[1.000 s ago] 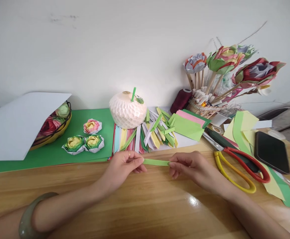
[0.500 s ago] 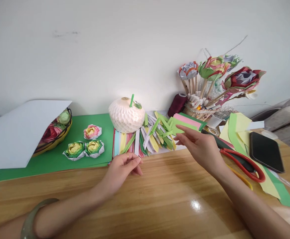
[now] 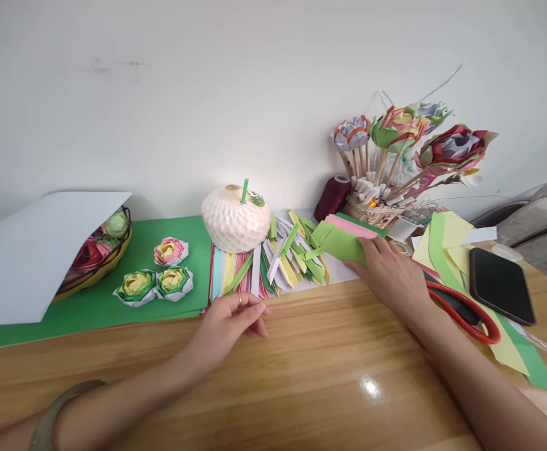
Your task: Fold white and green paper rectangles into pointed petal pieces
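Note:
My right hand [image 3: 390, 269] is at the stack of light green paper pieces [image 3: 342, 243], its fingers over the right end and its thumb at the near edge, closed on them. Pink paper [image 3: 351, 224] shows just behind. My left hand [image 3: 236, 316], wearing a ring, hovers over the front of the table with fingers curled and thumb against them; nothing shows in it. Beyond it lie coloured paper strips [image 3: 226, 275] and a loose pile of folded paper pieces [image 3: 296, 250]. A white textured coconut [image 3: 236, 219] with a green straw stands behind the strips.
Several folded paper flowers [image 3: 174, 282] sit on green sheets [image 3: 198, 232] at left, beside a basket [image 3: 123, 244] partly under white paper [image 3: 43, 250]. At right are red-handled scissors [image 3: 487, 326], a phone [image 3: 501, 285], a thread spool [image 3: 332, 197] and stemmed paper flowers [image 3: 400, 128].
My right hand has come down from above the paper stack and closed on the light green pieces. The left hand stays almost where it was. The view has shifted slightly.

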